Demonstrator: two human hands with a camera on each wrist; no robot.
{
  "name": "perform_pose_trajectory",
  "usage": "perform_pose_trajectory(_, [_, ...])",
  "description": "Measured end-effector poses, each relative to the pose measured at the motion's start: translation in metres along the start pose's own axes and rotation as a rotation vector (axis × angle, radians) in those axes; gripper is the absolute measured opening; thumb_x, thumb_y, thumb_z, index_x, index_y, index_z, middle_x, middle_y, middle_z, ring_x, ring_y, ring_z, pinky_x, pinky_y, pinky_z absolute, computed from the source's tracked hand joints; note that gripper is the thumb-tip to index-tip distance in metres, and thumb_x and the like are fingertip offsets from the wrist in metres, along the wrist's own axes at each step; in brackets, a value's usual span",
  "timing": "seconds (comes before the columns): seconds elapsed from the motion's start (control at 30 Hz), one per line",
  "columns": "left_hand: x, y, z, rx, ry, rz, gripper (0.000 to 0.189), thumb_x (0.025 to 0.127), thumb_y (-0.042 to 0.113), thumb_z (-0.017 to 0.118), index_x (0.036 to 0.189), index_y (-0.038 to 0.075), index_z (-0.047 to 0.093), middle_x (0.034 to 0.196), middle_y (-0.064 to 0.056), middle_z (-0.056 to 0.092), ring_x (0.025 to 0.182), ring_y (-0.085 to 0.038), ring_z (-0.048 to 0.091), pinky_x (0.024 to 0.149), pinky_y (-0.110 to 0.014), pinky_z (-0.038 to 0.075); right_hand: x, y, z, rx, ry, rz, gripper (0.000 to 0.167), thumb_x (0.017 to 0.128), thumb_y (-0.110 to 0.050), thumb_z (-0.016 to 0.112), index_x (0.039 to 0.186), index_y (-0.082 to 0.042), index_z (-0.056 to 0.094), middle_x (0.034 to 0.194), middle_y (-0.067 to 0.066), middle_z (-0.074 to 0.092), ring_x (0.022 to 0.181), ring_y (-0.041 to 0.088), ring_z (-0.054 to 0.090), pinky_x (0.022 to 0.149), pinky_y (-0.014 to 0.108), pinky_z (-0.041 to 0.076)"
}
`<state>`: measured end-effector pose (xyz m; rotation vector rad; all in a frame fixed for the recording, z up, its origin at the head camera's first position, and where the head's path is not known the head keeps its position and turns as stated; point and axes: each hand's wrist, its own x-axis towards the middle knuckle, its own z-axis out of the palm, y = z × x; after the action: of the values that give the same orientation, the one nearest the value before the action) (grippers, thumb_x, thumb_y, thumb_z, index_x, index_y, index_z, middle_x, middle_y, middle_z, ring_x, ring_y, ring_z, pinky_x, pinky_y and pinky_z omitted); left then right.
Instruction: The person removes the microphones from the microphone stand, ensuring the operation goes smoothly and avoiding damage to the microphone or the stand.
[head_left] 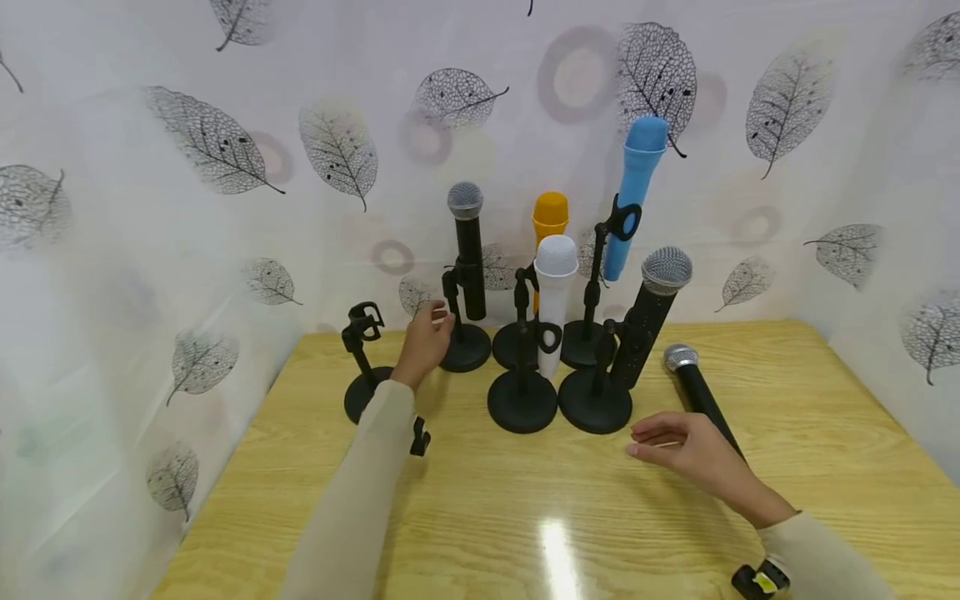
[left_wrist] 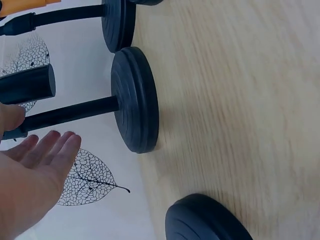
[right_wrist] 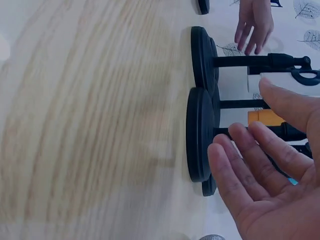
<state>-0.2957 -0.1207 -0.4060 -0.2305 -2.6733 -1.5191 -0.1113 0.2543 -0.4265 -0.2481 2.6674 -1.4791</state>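
Observation:
My left hand (head_left: 427,340) is beside the stand of a black microphone (head_left: 470,258) with a silver mesh head. In the left wrist view, the stand's pole (left_wrist: 75,111) passes between thumb and loosely extended fingers; whether they touch it I cannot tell. My right hand (head_left: 693,450) hovers over the table with fingers slightly bent, holding nothing. Beside it lies another black microphone (head_left: 705,398). In front stands a black microphone (head_left: 652,312) tilted in its holder, next to a white microphone (head_left: 553,292) in another holder.
A stand with an unfilled clip (head_left: 365,329) is left of my left hand. Behind the white microphone are an orange microphone (head_left: 551,212) and a tall blue one (head_left: 636,183) on stands. A leaf-patterned sheet (head_left: 345,250) backs the wooden table (head_left: 480,508).

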Motion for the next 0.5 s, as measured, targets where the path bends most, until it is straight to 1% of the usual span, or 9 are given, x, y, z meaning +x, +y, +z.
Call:
perform_pose_trajectory(0.2, [0.008,0.001,0.004,-0.017,0.045,-0.035,0.045,0.110,0.024,0.047,0.149,0.002,0.040,0.145,-0.021,0.050,0.132,-0.036,0.053,0.105,-0.046,0.047,-0.001,-0.001,0.008,0.047,-0.034,0.000,0.033,0.091,-0.021,0.079,0.114,0.003,0.071,0.107,0.012,0.073,0.092,0.016,0.070,0.077,0.026,0.058])
perform_pose_trajectory(0.37, [0.015,0.002,0.008,-0.037,0.060,-0.061,0.048,0.110,0.028,0.046,0.152,0.005,0.038,0.147,-0.018,0.049,0.132,-0.034,0.052,0.105,-0.046,0.047,-0.001,0.000,0.012,0.056,-0.044,-0.012,0.032,0.092,-0.021,0.078,0.113,0.002,0.072,0.107,0.011,0.073,0.092,0.015,0.070,0.078,0.026,0.058])
perform_pose_trajectory(0.5, [0.022,0.005,0.012,-0.065,0.073,-0.057,0.050,0.110,0.028,0.047,0.154,0.005,0.037,0.148,-0.018,0.047,0.134,-0.033,0.050,0.106,-0.045,0.046,0.000,0.000,0.013,0.066,-0.050,-0.028,0.033,0.092,-0.020,0.078,0.113,0.003,0.072,0.107,0.011,0.073,0.092,0.014,0.070,0.078,0.026,0.058])
